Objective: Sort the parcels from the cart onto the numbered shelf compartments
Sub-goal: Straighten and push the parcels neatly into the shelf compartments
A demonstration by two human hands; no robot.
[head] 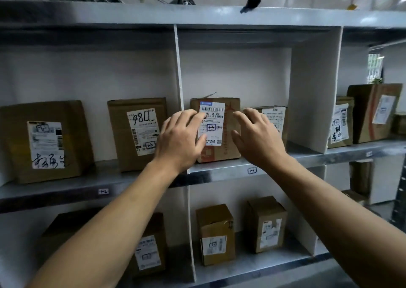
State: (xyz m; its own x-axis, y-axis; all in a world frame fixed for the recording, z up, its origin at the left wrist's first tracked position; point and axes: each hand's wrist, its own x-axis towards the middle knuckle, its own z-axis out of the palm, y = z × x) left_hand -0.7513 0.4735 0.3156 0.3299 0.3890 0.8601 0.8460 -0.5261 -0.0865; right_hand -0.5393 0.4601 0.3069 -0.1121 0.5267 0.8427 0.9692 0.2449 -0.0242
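A small brown cardboard parcel (228,120) with a white shipping label marked "1-3" stands upright on the metal shelf (219,171), in the compartment tagged "1-3" (252,170). My left hand (182,138) is in front of its left side, fingers loosely bent, fingertips touching the label. My right hand (257,136) hovers at its right side with fingers spread and relaxed; contact is unclear. Neither hand grips the parcel.
A second parcel (274,116) stands behind my right hand. Two larger boxes (44,140) (138,131) fill compartment "1-2" (103,191) left of the white divider (181,98). More parcels sit on the lower shelf (216,235) and at the far right (373,111).
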